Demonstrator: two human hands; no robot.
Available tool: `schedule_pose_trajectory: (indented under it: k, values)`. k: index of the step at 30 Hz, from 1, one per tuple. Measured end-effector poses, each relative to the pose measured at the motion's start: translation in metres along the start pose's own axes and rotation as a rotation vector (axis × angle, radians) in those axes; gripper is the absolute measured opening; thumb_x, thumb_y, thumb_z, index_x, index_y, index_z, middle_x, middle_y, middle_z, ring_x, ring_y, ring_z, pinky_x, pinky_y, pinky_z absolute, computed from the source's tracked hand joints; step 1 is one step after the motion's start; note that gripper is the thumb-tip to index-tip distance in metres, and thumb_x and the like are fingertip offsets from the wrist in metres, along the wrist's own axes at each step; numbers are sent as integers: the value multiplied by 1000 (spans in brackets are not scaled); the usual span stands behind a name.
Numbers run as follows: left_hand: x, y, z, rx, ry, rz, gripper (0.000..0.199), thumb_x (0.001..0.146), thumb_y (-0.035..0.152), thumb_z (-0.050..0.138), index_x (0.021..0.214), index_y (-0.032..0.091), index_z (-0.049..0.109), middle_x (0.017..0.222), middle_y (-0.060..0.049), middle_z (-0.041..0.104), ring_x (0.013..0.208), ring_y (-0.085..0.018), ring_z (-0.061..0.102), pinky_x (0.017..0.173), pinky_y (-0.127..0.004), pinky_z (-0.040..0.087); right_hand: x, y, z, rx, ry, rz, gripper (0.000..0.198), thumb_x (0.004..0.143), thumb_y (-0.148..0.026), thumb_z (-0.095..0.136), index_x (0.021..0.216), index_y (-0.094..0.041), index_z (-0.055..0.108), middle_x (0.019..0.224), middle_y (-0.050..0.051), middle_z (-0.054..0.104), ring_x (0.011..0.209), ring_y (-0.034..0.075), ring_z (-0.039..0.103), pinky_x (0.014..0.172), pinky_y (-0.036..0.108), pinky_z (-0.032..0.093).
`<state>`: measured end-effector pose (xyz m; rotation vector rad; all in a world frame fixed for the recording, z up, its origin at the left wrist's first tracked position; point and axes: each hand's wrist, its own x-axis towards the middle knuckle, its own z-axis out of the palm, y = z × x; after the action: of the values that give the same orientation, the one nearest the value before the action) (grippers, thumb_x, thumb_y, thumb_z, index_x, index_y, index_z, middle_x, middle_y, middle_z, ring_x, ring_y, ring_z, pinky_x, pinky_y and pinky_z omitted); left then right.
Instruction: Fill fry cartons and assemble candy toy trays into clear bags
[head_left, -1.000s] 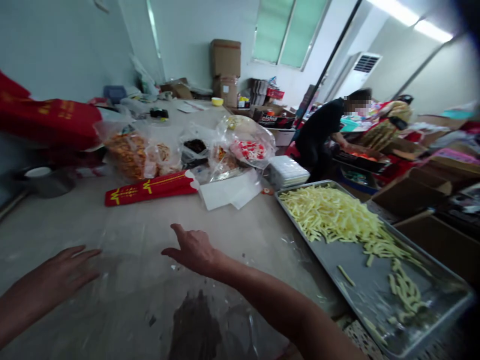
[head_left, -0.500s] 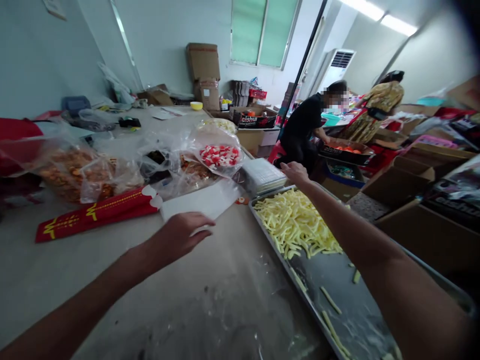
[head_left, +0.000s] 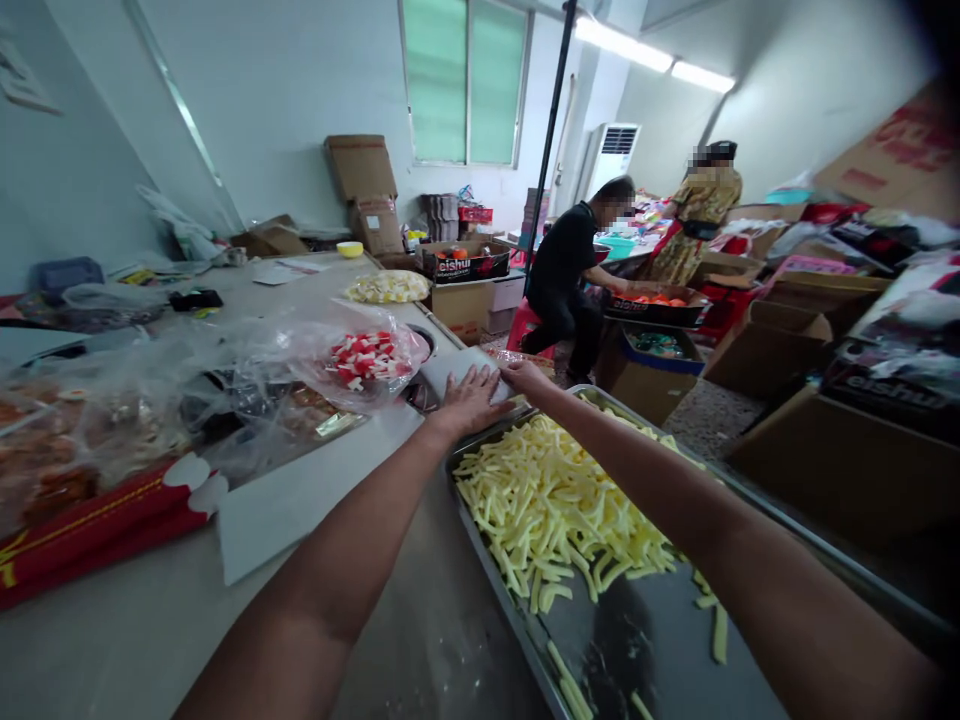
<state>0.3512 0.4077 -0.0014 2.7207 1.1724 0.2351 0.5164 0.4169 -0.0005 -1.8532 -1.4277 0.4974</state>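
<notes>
My left hand [head_left: 471, 398] lies flat, fingers spread, on a stack of clear plastic bags [head_left: 450, 368] beyond the tray's far corner. At the stack's right edge, my right hand [head_left: 526, 382] has its fingers pinched together on the plastic; whether it grips one layer or several is hidden. Below both forearms is a metal tray [head_left: 499, 600] with a heap of pale yellow French-fry-shaped sticks [head_left: 555, 490]. A few loose sticks lie on its bare near part.
Left of my hands, a bag of red and white pieces [head_left: 367, 358] sits beside bags of brown pieces [head_left: 52, 440]. A white sheet [head_left: 300, 490] and red fry cartons [head_left: 105, 520] lie nearer. A seated person [head_left: 566, 265] works at a box; another person [head_left: 701, 215] stands behind. Cardboard boxes [head_left: 780, 345] line the right.
My left hand has moved forward and right from above the table onto the bag stack. My right hand has come in beside it at the stack's edge. The view has swung right.
</notes>
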Motion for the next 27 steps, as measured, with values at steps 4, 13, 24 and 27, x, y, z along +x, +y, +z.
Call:
schedule_pose_trajectory:
  k: [4,13,24,27]
  values:
    - [-4,-4,5,25,54,18,81,94,73,26,159,25,29,166,-10,24,153,-33,18,121,-62,11,9,8,1,-84,-68,41,29,97,-40,60,104,-12,66,100,3,67,88,19,66,79,35,57]
    - [-4,-4,3,-38,65,16,85,90,77,36,157,26,32,165,-10,29,154,-35,16,120,-66,10,26,6,-36,29,114,17,23,96,-36,61,91,-13,65,94,5,67,92,18,62,84,36,51]
    - [-61,0,-38,-1506,598,-309,55,88,64,58,116,16,64,124,-17,66,119,-29,61,102,-46,48,-70,-65,-94,767,-21,-145,41,80,-63,61,80,-22,58,68,2,63,62,18,59,59,29,49]
    - [-130,17,-47,-1951,326,-172,54,80,63,71,108,18,66,111,-13,70,100,-25,68,88,-41,55,-134,-84,-80,975,-228,-101,35,74,-55,72,81,-22,62,72,2,68,63,18,62,61,30,52]
